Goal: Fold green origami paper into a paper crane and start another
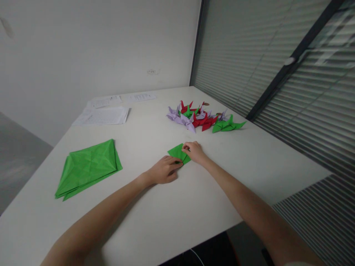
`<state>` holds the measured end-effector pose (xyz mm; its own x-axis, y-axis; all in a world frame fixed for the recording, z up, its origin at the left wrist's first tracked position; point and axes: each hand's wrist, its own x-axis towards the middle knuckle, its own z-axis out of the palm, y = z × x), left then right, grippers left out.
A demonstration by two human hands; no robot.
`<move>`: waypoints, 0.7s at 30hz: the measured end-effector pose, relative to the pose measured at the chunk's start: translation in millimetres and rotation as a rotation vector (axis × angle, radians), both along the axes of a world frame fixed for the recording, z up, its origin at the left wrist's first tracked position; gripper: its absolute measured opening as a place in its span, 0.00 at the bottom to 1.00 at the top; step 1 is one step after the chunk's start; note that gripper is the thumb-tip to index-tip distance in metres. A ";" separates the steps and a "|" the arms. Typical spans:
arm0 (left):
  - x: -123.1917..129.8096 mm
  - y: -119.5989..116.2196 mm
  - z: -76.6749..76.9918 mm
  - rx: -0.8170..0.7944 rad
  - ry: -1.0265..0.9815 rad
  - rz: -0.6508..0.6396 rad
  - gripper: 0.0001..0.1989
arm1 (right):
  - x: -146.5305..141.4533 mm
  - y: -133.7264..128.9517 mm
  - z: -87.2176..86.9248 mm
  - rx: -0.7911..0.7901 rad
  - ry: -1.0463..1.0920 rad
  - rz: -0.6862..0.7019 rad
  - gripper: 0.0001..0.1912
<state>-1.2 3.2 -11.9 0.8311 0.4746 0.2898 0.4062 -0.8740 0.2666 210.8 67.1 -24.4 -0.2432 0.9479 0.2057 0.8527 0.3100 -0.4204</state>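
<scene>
A small folded piece of green origami paper (175, 151) lies on the white table between my hands. My left hand (164, 170) holds its near left edge, fingertips pressed together on the paper. At the paper's right side my right hand (194, 152) is closed in a pinch on its upper right part. The fingers cover much of that side, so the exact fold there is hidden.
Green paper sheets (93, 166), creased and stacked, lie to the left. Beyond my hands sits a cluster of folded paper cranes, including a green one (227, 125) and a red one (204, 121). Printed papers (104, 115) lie at the back left. Window blinds (235, 55) border the right.
</scene>
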 end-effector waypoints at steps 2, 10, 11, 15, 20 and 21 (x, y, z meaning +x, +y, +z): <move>-0.1 -0.1 -0.9 0.005 0.001 0.009 0.21 | -0.8 -0.6 1.5 -0.020 -0.013 -0.003 0.02; -0.3 0.7 -2.5 -0.077 -0.057 0.044 0.31 | -2.8 -1.1 3.6 -0.058 -0.039 -0.034 0.02; -0.8 1.1 -2.5 -0.084 -0.089 0.057 0.32 | -2.8 -1.4 3.7 -0.059 -0.040 -0.035 0.02; -3.2 2.4 -2.7 -0.113 -0.184 0.099 0.27 | -2.4 -1.9 3.6 -0.052 -0.039 -0.030 0.02; -4.2 1.7 -2.5 -0.021 -0.106 -0.016 0.15 | -1.5 -1.3 3.1 -0.043 -0.041 -0.023 0.03; -4.0 1.6 -2.4 -0.002 -0.096 -0.025 0.14 | -1.5 -1.2 3.1 -0.042 -0.041 -0.023 0.03</move>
